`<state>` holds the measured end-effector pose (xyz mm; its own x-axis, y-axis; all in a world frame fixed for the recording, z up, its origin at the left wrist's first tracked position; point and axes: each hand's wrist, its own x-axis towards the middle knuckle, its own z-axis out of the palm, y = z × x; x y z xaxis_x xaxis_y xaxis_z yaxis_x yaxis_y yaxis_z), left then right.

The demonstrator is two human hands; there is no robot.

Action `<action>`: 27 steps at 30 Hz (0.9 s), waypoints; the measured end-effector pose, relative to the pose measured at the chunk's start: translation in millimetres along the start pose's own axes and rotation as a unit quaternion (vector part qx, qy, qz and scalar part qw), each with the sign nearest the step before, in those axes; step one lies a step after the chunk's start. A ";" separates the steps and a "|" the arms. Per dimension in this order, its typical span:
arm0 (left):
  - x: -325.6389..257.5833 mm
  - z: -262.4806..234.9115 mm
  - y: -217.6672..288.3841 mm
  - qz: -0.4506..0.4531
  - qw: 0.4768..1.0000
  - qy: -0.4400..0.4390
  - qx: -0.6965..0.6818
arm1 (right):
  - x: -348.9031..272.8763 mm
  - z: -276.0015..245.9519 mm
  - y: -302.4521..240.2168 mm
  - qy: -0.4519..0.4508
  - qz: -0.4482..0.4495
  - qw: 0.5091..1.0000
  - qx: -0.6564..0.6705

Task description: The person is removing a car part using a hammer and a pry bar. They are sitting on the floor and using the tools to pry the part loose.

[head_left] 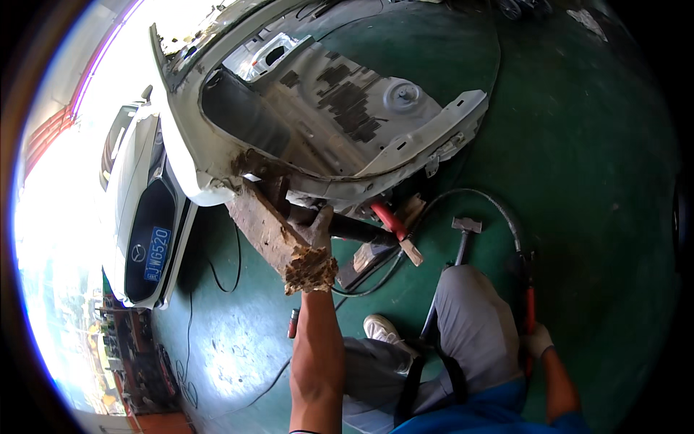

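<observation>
Setting: you are sitting low on a green floor (578,181) beside a stripped white car body shell (325,108), with your grey-trousered leg (470,325) and white shoe (379,329) stretching out in front of you.
Left hand: your left hand (314,253), in a worn, dirty work glove, is reaching up and pressing against a dark cylindrical part (354,228) under the lower edge of the shell; the fingers are lying spread and mostly straight against it, so it is bracing rather than gripping.
Rusty beam: a rusted, flaking beam (264,228) is running diagonally just beside your left hand, touching the glove's cuff area and joining the shell above.
Right hand: your right hand (536,340), in a pale glove, is closing around the red handle of a pump tool (530,304) that is standing near your right knee.
Hose: a black hose (477,199) is arching from the top of that tool across the floor toward the underside of the shell.
Red piece: a red-bodied part (388,219) is sitting just right of the dark cylinder, with wooden blocks (412,249) touching it.
Hammer: a hammer (463,239) is lying on the floor between the blocks and the hose, its head pointing away from you.
Surroundings: a white car (144,217) is standing to your left in bright daylight, well apart from your hands.
</observation>
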<state>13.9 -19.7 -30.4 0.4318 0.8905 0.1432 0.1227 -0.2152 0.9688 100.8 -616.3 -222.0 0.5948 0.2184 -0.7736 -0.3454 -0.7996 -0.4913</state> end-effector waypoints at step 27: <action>0.1 4.3 7.7 0.039 0.998 0.003 0.055 | 183.2 -16.5 -25.6 0.305 -0.258 0.912 -0.090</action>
<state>18.8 -23.0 -23.8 0.4381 0.8718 0.2192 0.1870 -0.3269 0.9264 230.6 -565.1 -344.6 0.9567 0.2839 -0.0647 0.1872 -0.7698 -0.6103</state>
